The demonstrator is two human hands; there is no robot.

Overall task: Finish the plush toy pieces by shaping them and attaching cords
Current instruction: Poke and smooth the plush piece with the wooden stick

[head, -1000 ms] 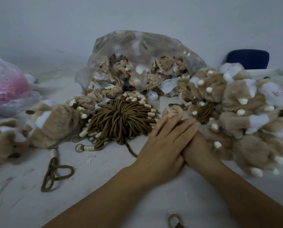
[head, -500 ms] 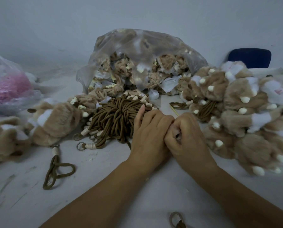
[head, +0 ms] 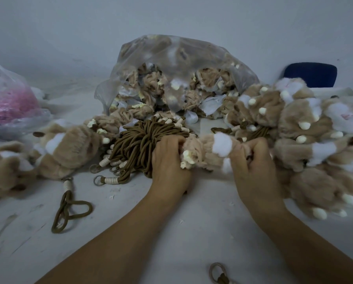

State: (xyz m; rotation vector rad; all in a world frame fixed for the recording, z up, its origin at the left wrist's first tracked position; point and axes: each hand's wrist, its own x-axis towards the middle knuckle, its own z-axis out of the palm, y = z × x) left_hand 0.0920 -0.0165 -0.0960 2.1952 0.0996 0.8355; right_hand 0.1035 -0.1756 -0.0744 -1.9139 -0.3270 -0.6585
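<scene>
A tan plush piece point(head: 207, 152) with white patches is stretched between my two hands above the table. My left hand point(head: 168, 162) grips its left end, where cream stuffing shows. Its right end is bunched in my right hand point(head: 253, 160). Just left of my left hand lies a bundle of brown cords point(head: 138, 144) with cream-wrapped ends and metal rings. A pile of shaped plush pieces point(head: 306, 140) with cords fills the right side. Behind, a clear plastic bag point(head: 171, 64) holds several unshaped pieces.
Two plush pieces point(head: 69, 148) lie at the left, with a loose brown cord point(head: 69, 208) in front of them. A bag with pink material point(head: 9, 103) sits far left. Another cord ring point(head: 218, 273) lies at the near edge. A blue chair back point(head: 310, 74) stands behind.
My hands were clasped together in front of the cords. They have moved apart, and a plush piece that was balled between them is now pulled out lengthwise.
</scene>
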